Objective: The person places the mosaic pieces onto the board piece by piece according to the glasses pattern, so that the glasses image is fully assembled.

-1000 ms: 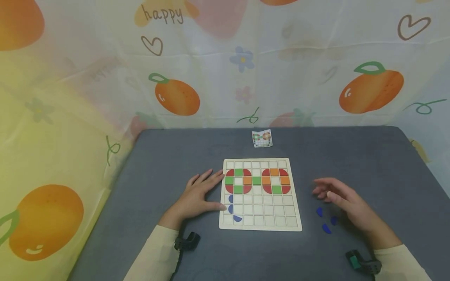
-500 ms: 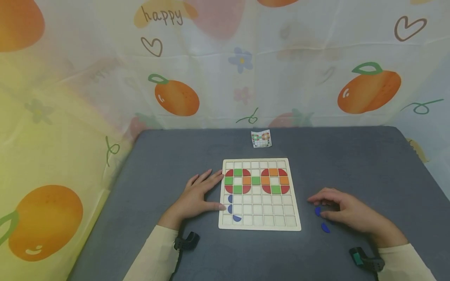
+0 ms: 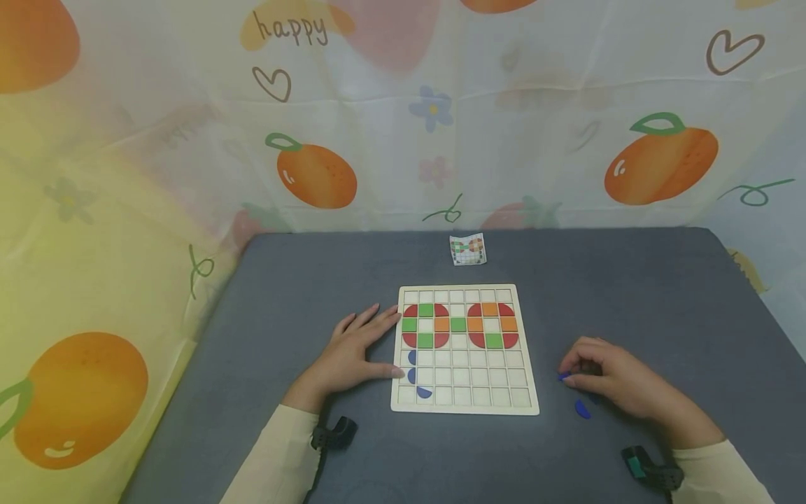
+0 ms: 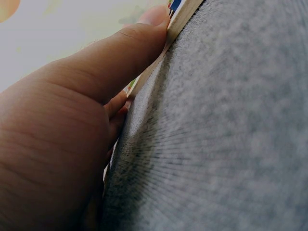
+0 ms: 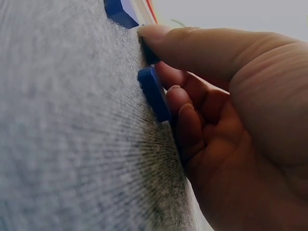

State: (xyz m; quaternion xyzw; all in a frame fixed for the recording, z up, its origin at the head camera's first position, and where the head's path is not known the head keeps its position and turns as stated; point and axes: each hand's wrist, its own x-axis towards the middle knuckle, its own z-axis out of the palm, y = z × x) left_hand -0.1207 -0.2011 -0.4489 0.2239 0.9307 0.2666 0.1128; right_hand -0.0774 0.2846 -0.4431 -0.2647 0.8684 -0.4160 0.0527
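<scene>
A cream grid board (image 3: 466, 405) lies on the table with red, green and orange tiles set in its upper rows. Blue half-round tiles (image 3: 425, 393) occupy a few cells at its lower left. My left hand (image 3: 348, 355) rests beside the board, spread fingers and thumb touching its left edge. To the right of the board, my right hand (image 3: 620, 378) pinches a blue half-round tile (image 3: 563, 376) between thumb and fingers, at table level. Another loose blue tile (image 3: 583, 409) lies just below that hand. In the right wrist view, a further blue tile (image 5: 154, 94) sits close to the curled fingers.
A small printed pattern card (image 3: 468, 250) lies behind the board, near the far edge of the dark grey table (image 3: 327, 269). A fruit-print cloth (image 3: 378, 140) hangs behind. Both wrists carry black camera mounts (image 3: 335, 433).
My right hand has lowered to the loose blue tiles and its thumb and fingers have closed on one. My left hand and the board have stayed put.
</scene>
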